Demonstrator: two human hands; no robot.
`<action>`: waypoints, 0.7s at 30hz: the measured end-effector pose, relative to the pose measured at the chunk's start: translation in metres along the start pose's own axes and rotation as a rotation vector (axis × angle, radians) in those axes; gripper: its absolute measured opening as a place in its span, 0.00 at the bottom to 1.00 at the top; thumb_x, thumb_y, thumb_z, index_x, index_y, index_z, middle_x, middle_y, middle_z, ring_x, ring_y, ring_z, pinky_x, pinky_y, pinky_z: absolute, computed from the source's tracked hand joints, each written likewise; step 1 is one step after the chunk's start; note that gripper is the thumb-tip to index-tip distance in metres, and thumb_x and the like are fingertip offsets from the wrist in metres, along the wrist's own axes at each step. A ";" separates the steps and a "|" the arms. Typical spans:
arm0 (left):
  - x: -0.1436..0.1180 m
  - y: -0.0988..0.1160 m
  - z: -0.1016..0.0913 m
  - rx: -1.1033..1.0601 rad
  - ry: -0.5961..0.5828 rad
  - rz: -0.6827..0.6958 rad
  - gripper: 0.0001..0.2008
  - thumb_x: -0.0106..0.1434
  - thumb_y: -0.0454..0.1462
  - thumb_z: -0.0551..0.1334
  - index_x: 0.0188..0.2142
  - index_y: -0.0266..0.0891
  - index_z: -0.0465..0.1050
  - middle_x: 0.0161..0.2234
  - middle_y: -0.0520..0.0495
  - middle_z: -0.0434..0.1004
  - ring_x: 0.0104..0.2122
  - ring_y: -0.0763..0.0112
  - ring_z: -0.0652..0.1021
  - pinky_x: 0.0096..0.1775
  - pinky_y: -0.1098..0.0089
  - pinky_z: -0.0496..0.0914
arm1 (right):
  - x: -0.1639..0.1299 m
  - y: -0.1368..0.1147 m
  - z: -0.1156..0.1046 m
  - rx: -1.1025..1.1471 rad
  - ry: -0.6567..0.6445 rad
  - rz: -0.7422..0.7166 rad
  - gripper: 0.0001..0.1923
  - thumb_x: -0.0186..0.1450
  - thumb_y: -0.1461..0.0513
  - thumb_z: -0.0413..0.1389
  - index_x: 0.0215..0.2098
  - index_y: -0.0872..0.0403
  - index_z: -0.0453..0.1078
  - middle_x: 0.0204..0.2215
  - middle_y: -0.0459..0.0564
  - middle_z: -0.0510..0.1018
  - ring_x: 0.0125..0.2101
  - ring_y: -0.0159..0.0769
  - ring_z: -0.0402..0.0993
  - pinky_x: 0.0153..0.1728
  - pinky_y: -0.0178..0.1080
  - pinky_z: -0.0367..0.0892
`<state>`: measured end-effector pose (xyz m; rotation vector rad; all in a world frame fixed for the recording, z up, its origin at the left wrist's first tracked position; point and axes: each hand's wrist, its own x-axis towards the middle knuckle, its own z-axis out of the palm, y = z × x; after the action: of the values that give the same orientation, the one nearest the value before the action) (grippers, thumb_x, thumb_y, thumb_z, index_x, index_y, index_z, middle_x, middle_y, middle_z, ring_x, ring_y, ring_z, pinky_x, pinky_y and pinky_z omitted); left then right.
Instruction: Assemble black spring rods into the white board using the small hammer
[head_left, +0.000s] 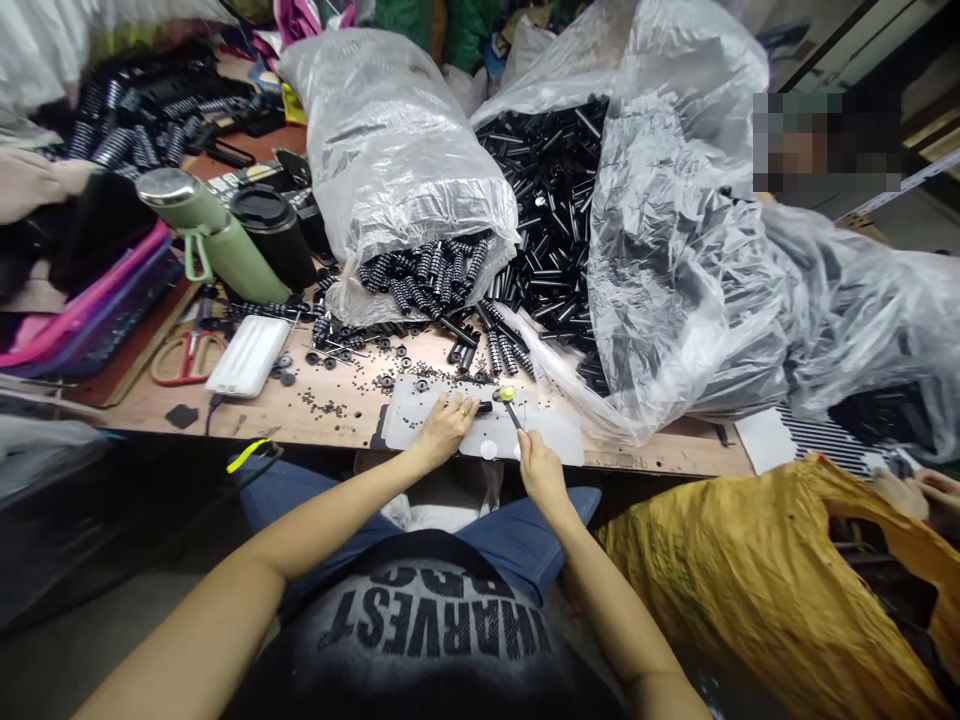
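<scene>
My left hand [448, 428] is closed on a short black tube [484, 407], holding it down on a pale flat plate [420, 398] at the table's front edge. Its fingers hide most of the tube. My right hand [541, 465] is wrapped round the handle of a small hammer [511, 408]. The hammer's yellow-green head lies just right of the tube, apart from it. Below it, a white disc [488, 451] is on the plate's near edge. Tiny black rings [360, 378] are scattered behind and left of the plate.
Plastic bags of black ribbed parts [427, 280] and black tubes [555, 230] stand behind my hands. At left are scissors [187, 358], a white power bank [249, 356] and a green flask [225, 240]. A yellow sack [712, 540] and another person's hands [904, 490] are at right.
</scene>
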<state>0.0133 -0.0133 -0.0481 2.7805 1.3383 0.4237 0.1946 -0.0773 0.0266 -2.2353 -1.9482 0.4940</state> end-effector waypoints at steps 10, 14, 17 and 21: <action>0.001 0.017 0.012 -0.092 -0.086 0.007 0.27 0.66 0.35 0.47 0.64 0.27 0.51 0.63 0.30 0.57 0.63 0.55 0.58 0.60 0.55 0.54 | -0.001 -0.053 0.015 -0.079 -0.164 -0.265 0.19 0.73 0.55 0.37 0.42 0.53 0.66 0.28 0.52 0.79 0.26 0.39 0.75 0.27 0.35 0.58; 0.013 0.014 -0.009 -0.219 -0.114 -0.152 0.21 0.65 0.28 0.48 0.57 0.28 0.62 0.49 0.31 0.71 0.51 0.56 0.71 0.50 0.57 0.66 | 0.011 -0.030 0.003 -0.042 -0.026 -0.163 0.20 0.73 0.53 0.35 0.38 0.51 0.66 0.26 0.49 0.78 0.26 0.39 0.74 0.26 0.35 0.55; -0.002 0.022 -0.032 -0.292 -0.174 -0.153 0.20 0.63 0.25 0.48 0.52 0.32 0.67 0.40 0.37 0.73 0.42 0.60 0.72 0.44 0.61 0.69 | 0.025 0.001 -0.006 -0.093 0.034 -0.032 0.18 0.72 0.53 0.39 0.36 0.52 0.66 0.26 0.50 0.76 0.26 0.38 0.73 0.27 0.35 0.55; -0.041 0.033 -0.051 -0.361 -0.351 -0.052 0.16 0.62 0.26 0.49 0.44 0.35 0.72 0.38 0.39 0.72 0.40 0.61 0.71 0.41 0.64 0.69 | 0.041 0.022 -0.032 0.093 0.180 -0.019 0.20 0.68 0.47 0.45 0.30 0.53 0.65 0.28 0.55 0.75 0.32 0.43 0.73 0.33 0.40 0.63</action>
<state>0.0013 -0.0701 -0.0038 2.3798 1.1220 0.1449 0.2297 -0.0371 0.0431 -2.1222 -1.8179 0.3592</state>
